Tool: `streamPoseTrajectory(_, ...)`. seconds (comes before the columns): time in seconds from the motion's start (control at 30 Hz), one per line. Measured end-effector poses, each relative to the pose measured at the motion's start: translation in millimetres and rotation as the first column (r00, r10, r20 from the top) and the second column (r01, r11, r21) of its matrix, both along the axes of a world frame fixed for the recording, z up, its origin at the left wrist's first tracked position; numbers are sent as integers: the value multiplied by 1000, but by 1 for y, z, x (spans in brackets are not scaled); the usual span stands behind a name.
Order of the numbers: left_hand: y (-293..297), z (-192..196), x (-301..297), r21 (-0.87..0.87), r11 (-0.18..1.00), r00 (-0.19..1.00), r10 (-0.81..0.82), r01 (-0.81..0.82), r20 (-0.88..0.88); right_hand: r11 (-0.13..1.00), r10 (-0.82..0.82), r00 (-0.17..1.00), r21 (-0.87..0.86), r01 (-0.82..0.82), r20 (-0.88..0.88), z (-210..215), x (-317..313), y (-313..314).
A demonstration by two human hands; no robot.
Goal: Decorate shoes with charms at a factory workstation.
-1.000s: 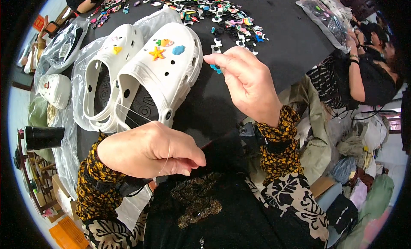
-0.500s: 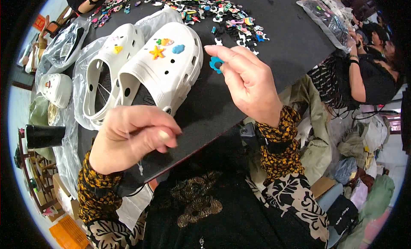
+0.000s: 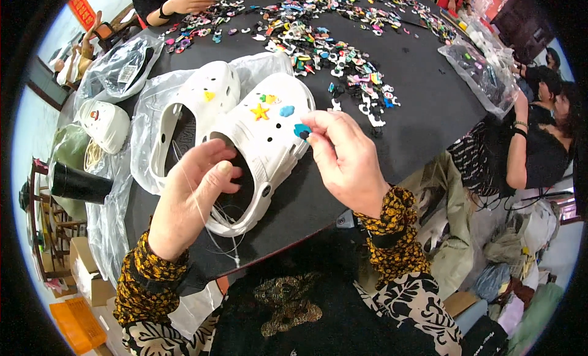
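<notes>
My right hand (image 3: 352, 163) pinches a blue, petal-edged shoe charm (image 3: 302, 131) between thumb and fingertips, at the side of the nearer white clog (image 3: 285, 154). That clog carries a yellow starfish charm (image 3: 260, 113), a light blue cloud-like charm (image 3: 286, 111) and a small multicoloured one, with bare holes around them. By its heel opening is my left hand (image 3: 184, 200), fingers and thumb apart, partly covering the clog. A thin clear thread (image 3: 237, 258) hangs near that hand; whether it is held cannot be made out. The second white clog (image 3: 211, 114), to the left, bears a yellow charm.
Loose charms (image 3: 337, 59) are heaped across the black table (image 3: 422, 93). Clear plastic (image 3: 147, 111) lies under the clogs. Left stand another white clog (image 3: 105, 126) and a bagged dark shoe (image 3: 125, 68). A co-worker's hand (image 3: 190, 1) is at the top; others sit right.
My right hand has brought the blue charm against the nearer clog's side. My left hand has opened from a pinch and moved up to the heel opening. The view has shifted.
</notes>
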State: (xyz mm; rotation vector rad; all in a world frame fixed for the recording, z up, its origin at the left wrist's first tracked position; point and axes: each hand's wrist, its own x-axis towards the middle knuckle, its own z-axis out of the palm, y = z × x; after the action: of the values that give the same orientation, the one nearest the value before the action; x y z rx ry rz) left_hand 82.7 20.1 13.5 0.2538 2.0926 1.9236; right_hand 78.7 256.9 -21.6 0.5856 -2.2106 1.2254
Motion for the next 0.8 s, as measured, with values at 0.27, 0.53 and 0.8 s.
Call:
streamPoseTrajectory(0.27, 25, -1, -13, 453, 890, 914, -139, -54, 380, 981, -1, 1000, 192, 6, -25, -9, -9, -12)
streamPoseTrajectory(0.53, 35, -30, -31, 378, 921, 929, -52, -97, 367, 996, 43, 998, 76, -46, 36, -11, -6, -17)
streamPoseTrajectory(0.8, 37, -26, -28, 357, 932, 936, -72, -60, 345, 987, 25, 999, 158, -18, -39, -11, -3, -21)
